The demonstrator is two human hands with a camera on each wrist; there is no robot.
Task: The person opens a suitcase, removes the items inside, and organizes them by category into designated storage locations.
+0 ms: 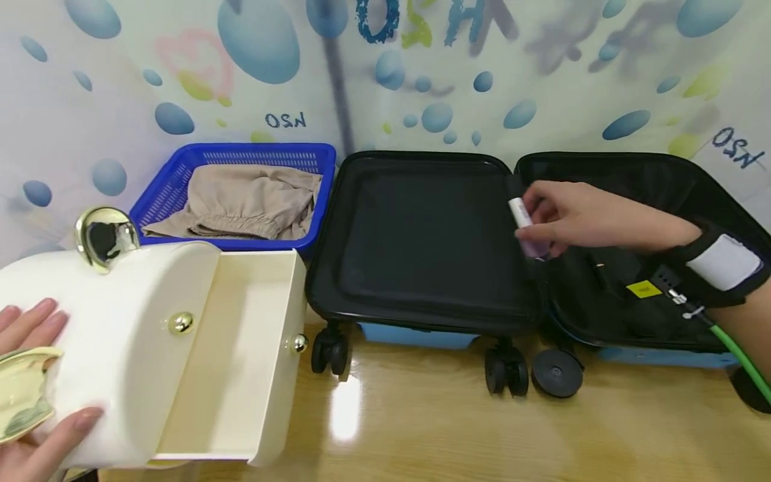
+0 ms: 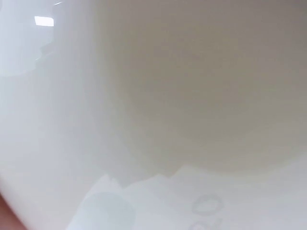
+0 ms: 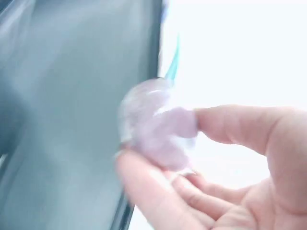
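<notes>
The right hand (image 1: 566,217) pinches a small pale-purple tube (image 1: 525,227) between thumb and fingers, over the hinge between the two halves of the open black suitcase (image 1: 421,248) — the right wrist view shows the tube (image 3: 156,127) blurred but held at the fingertips (image 3: 216,124). The suitcase lies at the back edge of the wooden table (image 1: 452,428). The left hand (image 1: 36,395) rests with spread, straight fingers on a cream box (image 1: 138,348) at the table's front left corner — its drawer stands pulled out. Behind it, at the back left, a blue basket (image 1: 175,181) holds beige cloth (image 1: 247,201).
</notes>
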